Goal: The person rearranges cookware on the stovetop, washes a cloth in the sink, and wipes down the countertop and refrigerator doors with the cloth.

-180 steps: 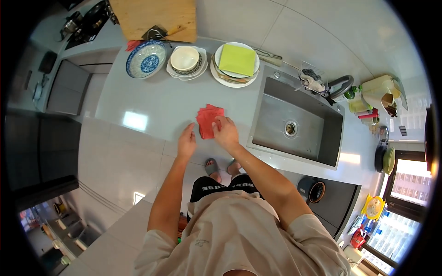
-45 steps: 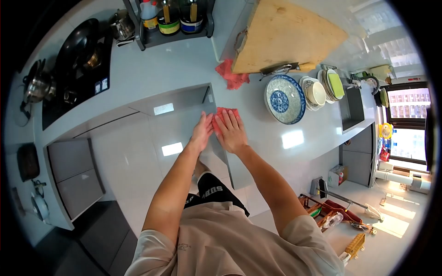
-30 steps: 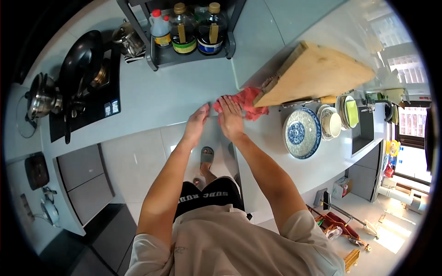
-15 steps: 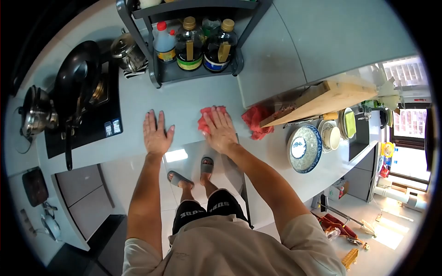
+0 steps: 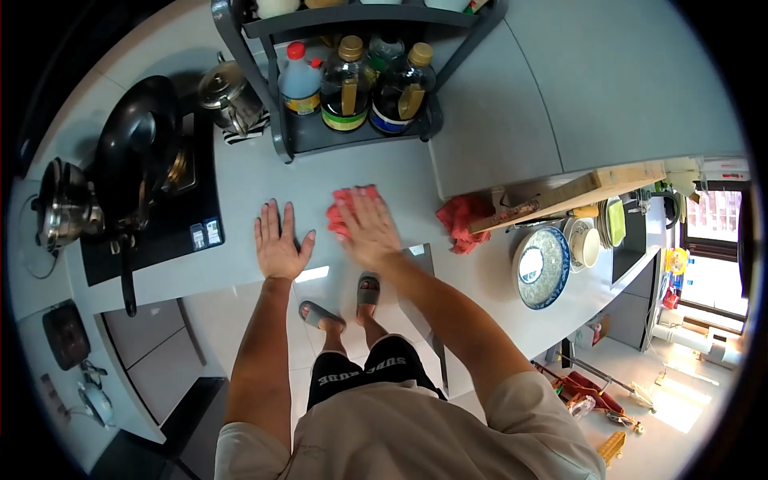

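Flat on the pale counter (image 5: 312, 172), my left hand (image 5: 280, 244) has its fingers stretched out and holds nothing. To its right, my right hand (image 5: 366, 228) lies flat over a red cloth (image 5: 336, 216), pressing it onto the counter. Part of the cloth shows past the fingertips and at the left side of that hand; the rest is covered by the palm and fingers. A second crumpled red cloth (image 5: 462, 224) lies farther right, at the near end of a wooden cutting board (image 5: 584, 188).
A black cooktop (image 5: 204, 212) with a wok (image 5: 136, 120) is at the left, near a metal kettle (image 5: 230, 96). Behind my hands stands a grey rack (image 5: 320, 142) of bottles. At the right are a patterned bowl (image 5: 548, 268) and stacked dishes (image 5: 612, 220).
My right hand has slid left with the red cloth, closer to my left hand. My left hand stays flat in about the same place. The whole view has shifted slightly.
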Demonstrator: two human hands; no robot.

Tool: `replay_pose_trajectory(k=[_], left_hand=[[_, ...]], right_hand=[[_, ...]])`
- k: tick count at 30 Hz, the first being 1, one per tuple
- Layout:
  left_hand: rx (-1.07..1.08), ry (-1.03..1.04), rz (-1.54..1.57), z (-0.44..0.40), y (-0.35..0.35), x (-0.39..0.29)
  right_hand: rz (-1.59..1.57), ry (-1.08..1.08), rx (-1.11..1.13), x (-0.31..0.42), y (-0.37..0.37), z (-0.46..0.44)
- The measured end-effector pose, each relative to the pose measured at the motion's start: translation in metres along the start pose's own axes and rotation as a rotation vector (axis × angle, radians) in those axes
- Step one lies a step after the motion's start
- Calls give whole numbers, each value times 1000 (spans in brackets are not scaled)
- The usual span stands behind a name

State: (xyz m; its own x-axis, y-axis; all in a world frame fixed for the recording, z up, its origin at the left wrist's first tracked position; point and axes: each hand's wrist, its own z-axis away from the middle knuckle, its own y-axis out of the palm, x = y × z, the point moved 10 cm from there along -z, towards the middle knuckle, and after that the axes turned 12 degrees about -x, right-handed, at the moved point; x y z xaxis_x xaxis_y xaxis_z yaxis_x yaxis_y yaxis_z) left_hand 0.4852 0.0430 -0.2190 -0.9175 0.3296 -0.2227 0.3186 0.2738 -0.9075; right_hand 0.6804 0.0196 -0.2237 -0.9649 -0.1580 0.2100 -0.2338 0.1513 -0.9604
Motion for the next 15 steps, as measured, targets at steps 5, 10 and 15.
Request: replay_pose_trajectory(k=[5, 10, 15], left_hand=[[27, -14, -8, 2, 2, -1], [-19, 4, 14, 2, -3, -2], [-57, 10, 54, 0, -3, -3]], right_hand=[[262, 311, -99, -108, -15, -8], [229, 290, -119, -80, 1, -68], [98, -26, -101, -15, -7, 14]])
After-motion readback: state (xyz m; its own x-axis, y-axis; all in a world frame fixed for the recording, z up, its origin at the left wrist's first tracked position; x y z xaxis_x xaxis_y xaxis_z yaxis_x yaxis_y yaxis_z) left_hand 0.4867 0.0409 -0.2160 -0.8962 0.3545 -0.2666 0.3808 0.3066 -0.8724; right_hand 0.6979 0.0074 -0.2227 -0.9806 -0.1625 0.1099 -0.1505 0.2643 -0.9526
